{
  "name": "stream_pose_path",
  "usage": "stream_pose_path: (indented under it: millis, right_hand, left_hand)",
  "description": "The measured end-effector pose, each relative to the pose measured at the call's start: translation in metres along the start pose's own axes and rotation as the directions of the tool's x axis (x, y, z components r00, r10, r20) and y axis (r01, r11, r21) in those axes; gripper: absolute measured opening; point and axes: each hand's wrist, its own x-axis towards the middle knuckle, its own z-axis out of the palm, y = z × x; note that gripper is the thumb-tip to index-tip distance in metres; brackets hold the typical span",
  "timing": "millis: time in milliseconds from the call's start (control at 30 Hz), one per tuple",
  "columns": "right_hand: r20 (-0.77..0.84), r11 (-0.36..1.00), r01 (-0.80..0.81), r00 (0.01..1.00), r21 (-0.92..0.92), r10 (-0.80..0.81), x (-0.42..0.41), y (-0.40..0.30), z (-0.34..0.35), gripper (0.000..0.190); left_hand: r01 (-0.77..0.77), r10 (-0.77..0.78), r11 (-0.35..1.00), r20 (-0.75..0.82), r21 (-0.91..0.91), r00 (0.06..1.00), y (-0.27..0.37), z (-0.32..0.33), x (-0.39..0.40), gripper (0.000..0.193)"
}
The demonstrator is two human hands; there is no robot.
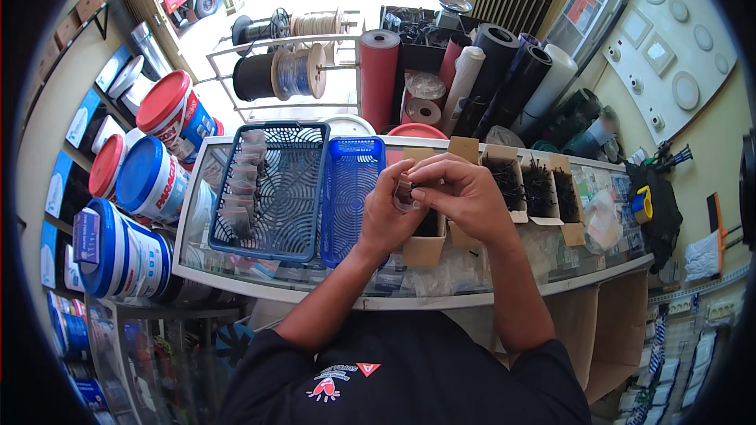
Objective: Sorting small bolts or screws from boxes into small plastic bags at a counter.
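My left hand (384, 209) holds a small clear plastic bag (404, 193) upright above the counter. My right hand (466, 193) is at the bag's mouth, thumb and fingers pinched around something small and dark, mostly hidden by the fingers. Under both hands stands an open cardboard box (424, 252) with dark contents. To the right, more open boxes hold black screws (538, 186). Left of my hands lies a blue plastic basket (354, 200). Beyond it, a dark grey-blue basket (289, 189) has a row of small zip bags (241, 189) with dark contents along its left side.
The glass display counter (271, 292) has a pale frame. A crumpled clear bag (603, 221) and a yellow-and-blue tape dispenser (641, 203) are at its right end. Paint pails (139, 257) flank the left. Cable reels (283, 74) and upright rolls (379, 77) stand behind.
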Motion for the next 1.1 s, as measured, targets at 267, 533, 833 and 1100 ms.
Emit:
stream_pose_path:
  millis: [267,533,833,1100]
  right_hand:
    - [0.025,0.997,0.028,0.999,-0.068,-0.026,0.000,-0.002,-0.001,0.023]
    - [0.032,0.991,0.049,0.998,-0.128,-0.045,-0.003,-0.008,-0.001,0.024]
    - [-0.046,0.902,0.059,0.995,-0.427,-0.087,0.005,0.023,-0.027,0.020]
    - [0.433,0.385,0.336,0.878,-0.860,0.201,0.010,0.050,-0.013,0.031]
  left_hand:
    - [-0.050,0.050,0.999,0.013,-0.003,0.999,0.001,-0.001,0.001,0.077]
    - [-0.010,0.011,0.999,0.019,-0.048,1.000,0.001,-0.005,0.001,0.077]
    - [0.048,-0.052,0.997,-0.073,-0.056,0.996,0.014,-0.032,-0.003,0.078]
    - [0.010,-0.016,0.998,-0.109,-0.060,0.994,0.003,-0.036,-0.006,0.079]
